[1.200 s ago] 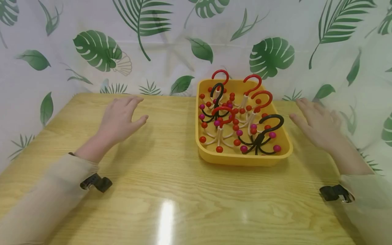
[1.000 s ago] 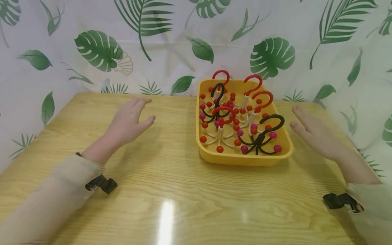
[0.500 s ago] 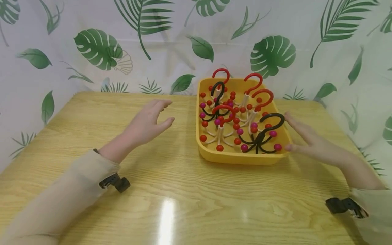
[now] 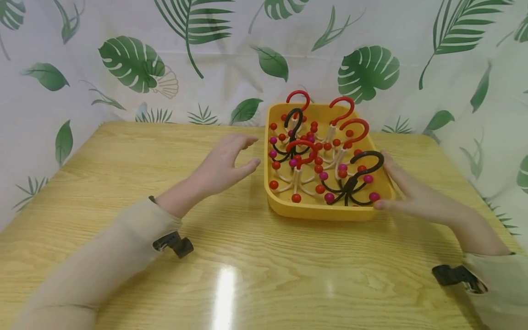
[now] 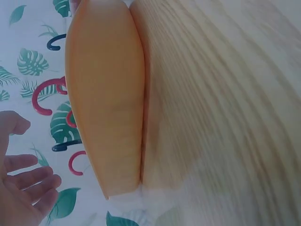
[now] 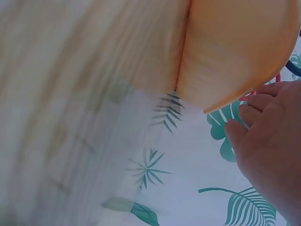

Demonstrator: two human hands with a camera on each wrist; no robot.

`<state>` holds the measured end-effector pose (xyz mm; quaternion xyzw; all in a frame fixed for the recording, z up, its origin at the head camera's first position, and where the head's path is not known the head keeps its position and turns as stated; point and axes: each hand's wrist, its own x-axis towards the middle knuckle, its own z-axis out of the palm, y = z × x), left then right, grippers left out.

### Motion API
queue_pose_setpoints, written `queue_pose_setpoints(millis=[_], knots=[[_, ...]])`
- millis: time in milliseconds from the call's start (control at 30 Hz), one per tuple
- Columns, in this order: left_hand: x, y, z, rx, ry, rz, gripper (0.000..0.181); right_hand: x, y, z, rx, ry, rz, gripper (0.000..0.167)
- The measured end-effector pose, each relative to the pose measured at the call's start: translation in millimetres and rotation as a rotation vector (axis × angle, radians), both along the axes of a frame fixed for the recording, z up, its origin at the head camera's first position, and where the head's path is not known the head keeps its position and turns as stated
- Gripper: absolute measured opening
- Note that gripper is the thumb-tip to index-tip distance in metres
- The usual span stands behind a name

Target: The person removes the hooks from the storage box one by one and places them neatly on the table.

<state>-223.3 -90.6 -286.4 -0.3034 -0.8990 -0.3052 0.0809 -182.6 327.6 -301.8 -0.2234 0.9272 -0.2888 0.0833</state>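
A yellow tub [image 4: 321, 213] holds several claw-like scalp massagers with hooked handles. Several have red hooks and cream legs with red balls, such as the front one [image 4: 296, 178]. Two are black with pink balls: one at the front right [image 4: 349, 185], one at the back left [image 4: 293, 137]. My left hand [image 4: 222, 167] hovers just left of the tub, thumb and fingers spread apart, holding nothing. At the tub's right side is my right hand [image 4: 425, 199], thumb at the front right corner of the rim and fingers along the side wall; whether it touches is unclear.
The tub stands on a wood-grain table [image 4: 231, 247], right of centre near the back edge. A white leaf-patterned cloth [image 4: 231, 46] hangs close behind and along the sides. Each sleeve carries a dark wrist camera, one at the left cuff [image 4: 173, 244].
My left hand has moved right across the table to the tub's left side. My right hand has come in leftward to the tub's right rim. The tub stays in place.
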Motion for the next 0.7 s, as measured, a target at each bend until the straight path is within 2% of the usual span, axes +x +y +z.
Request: queue_pose_setpoints(millis=[300, 433, 700], knots=[[1.2, 24.3, 5.0, 0.054, -0.031, -0.048, 0.049, -5.3, -4, -4.1, -0.055, 0.045, 0.036, 0.110], [0.6, 35.1, 9.0, 0.061, -0.026, -0.070, 0.050, -8.8, -6, -6.8, -0.072, 0.072, 0.052, 0.109], [-1.6, 53.6, 13.8, 0.124, -0.033, -0.081, 0.048, -7.4, -6, -8.9, -0.032, 0.059, 0.025, 0.104]])
